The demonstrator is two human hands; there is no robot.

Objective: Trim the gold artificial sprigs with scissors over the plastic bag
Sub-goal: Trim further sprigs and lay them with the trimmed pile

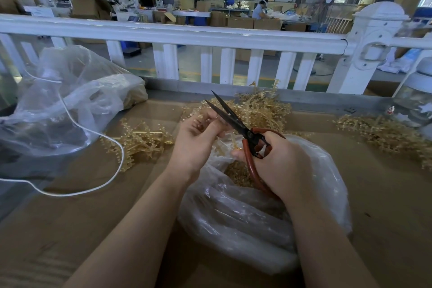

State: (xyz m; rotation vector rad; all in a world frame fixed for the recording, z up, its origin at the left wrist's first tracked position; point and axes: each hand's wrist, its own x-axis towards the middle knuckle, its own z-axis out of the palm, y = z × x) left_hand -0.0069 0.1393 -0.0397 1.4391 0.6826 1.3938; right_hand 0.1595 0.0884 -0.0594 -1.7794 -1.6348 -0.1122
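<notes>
We pinch a gold sprig [203, 121] w/ left hand [195, 138]; right hand [278, 163] grips open scissors [236, 121] over plastic bag [245, 217] holding gold trimmings [236, 174].

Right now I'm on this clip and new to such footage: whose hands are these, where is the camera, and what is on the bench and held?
There is no machine here. One head-worn camera looks down at a person's two bare hands. The right hand grips red-handled scissors with the blades parted. The left hand pinches a small gold sprig piece by the blades. Below them lies an open plastic bag holding gold bits. On the cardboard surface lie gold sprig piles, a second bag and a white cord.
</notes>
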